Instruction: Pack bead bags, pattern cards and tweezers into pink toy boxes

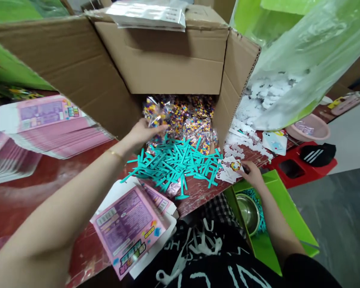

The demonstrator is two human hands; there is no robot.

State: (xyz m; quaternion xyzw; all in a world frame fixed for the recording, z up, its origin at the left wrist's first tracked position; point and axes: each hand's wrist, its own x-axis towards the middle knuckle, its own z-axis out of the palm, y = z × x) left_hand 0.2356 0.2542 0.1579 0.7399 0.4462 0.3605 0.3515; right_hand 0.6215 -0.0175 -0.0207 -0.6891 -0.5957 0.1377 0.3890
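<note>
My left hand (pixel 144 131) reaches into the mouth of a large cardboard box (pixel 174 64) lying on its side and is closed on a clear bag of colourful beads (pixel 156 114). More bead bags (pixel 195 120) fill the box. A heap of teal plastic tweezers (pixel 177 164) lies in front of the box. My right hand (pixel 252 174) rests at the table edge, its fingers pinching a small stack of printed cards (pixel 231 168). A flattened pink product box (pixel 129 228) lies on the red table (pixel 48 176) just before me.
Stacks of flat pink boxes (pixel 45 124) sit at the left. White pegboard pieces (pixel 249 140) spill from a clear plastic bag (pixel 291 68) on the right. A green bin (pixel 276 200) holding a steel bowl (pixel 248 212) stands by my right side, with a pink basin (pixel 309 128) and red stool (pixel 294 168) beyond.
</note>
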